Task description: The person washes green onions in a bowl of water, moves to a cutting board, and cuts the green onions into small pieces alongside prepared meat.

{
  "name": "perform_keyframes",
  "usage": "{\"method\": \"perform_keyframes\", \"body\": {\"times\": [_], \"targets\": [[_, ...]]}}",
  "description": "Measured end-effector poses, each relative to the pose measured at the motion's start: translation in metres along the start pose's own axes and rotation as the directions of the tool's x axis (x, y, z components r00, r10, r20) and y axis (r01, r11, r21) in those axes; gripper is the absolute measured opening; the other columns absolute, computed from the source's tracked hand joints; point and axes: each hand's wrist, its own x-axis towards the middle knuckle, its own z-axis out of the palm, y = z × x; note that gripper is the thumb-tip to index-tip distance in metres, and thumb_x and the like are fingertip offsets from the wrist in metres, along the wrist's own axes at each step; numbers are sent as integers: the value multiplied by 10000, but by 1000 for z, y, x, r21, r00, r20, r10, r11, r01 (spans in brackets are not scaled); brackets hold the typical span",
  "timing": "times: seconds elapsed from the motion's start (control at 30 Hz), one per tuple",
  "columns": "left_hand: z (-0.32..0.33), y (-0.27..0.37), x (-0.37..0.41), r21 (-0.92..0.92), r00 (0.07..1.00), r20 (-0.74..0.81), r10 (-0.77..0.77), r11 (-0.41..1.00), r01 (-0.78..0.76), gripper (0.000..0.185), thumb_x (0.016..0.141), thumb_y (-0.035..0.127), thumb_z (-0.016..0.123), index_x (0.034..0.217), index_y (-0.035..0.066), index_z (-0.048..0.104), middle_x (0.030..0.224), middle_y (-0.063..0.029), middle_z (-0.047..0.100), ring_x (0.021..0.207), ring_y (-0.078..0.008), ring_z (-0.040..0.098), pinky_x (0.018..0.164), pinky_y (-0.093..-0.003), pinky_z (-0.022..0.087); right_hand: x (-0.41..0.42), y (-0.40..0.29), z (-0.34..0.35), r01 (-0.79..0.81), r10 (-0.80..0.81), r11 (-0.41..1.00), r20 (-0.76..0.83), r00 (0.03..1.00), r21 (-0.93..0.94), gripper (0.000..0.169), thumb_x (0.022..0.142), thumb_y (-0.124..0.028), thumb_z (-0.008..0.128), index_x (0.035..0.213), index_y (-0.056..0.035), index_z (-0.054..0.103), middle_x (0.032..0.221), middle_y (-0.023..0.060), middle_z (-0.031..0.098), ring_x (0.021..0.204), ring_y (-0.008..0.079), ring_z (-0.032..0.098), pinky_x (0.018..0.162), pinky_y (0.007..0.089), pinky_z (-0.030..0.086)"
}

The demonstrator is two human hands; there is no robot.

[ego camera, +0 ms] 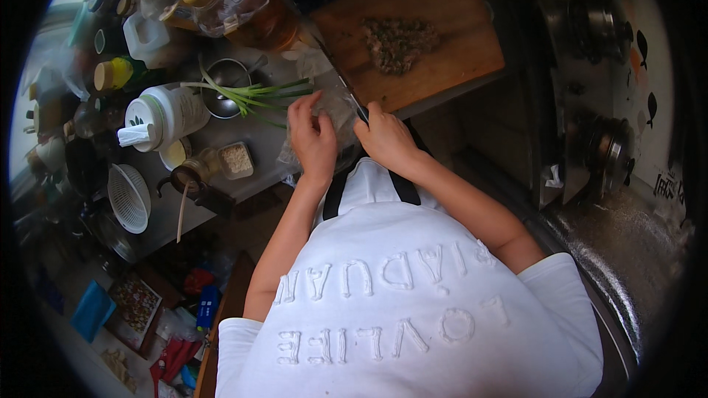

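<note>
My right hand [385, 134] is closed round the black handle of a knife [338, 73], whose long blade points away along the left edge of a wooden cutting board [464, 50]. Chopped meat with green bits [397, 44] lies in a heap on the board. My left hand [313, 135] is left of the knife handle, over or beside crumpled clear plastic [340, 116], fingers bent and apart; it appears to hold nothing. Just beyond its fingertips are the green ends of several scallions [251, 94], which lie partly across a round metal bowl [224, 108].
Left of my hands stand a white plastic jar [185, 109], an oil bottle [243, 8], a small container of chopped pale food [236, 160] and a white strainer basket [129, 198]. Metal pots [608, 149] stand at the right. An open drawer area with packets lies lower left.
</note>
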Motion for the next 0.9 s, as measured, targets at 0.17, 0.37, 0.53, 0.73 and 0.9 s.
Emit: {"method": "perform_keyframes", "body": {"times": [0.17,0.37,0.53,0.73,0.9], "targets": [[-3,-6,-3,-16,999,-17,-30,999,30,310,841,-21,509,1131,51,589,1134,-79,527,848,-166,537,690,-257,438,2,-2,6,44,-48,994,-39,998,-98,293,871,-224,507,952,55,474,820,297,625,814,463,608,760,525,474],[-6,-1,-1,22,1000,-5,-19,1000,19,308,846,-12,518,1142,48,583,1130,-74,529,820,-154,532,679,-256,436,11,-10,10,78,-90,991,-116,989,-106,287,871,-214,515,953,57,473,807,287,628,789,453,617,716,511,488],[-6,-3,-2,-38,998,-12,-55,998,54,315,850,-7,524,1155,54,575,1125,-66,530,779,-144,518,665,-250,431,-3,-8,1,17,-20,999,-143,989,-27,295,887,-224,510,957,59,473,785,286,625,767,455,613,683,507,488],[-6,-9,-4,26,999,-4,-49,998,49,309,853,-1,524,1152,58,576,1124,-55,532,726,-135,492,653,-243,425,5,11,0,49,-34,990,-114,993,132,325,891,-247,513,962,65,463,773,307,606,771,467,596,667,520,459],[-5,-4,-2,36,1000,12,-18,999,18,304,854,1,524,1147,60,582,1121,-60,531,732,-128,489,649,-243,424,35,13,20,104,-82,977,-120,989,188,358,883,-279,518,978,62,472,806,321,604,778,485,587,678,534,459]]}}
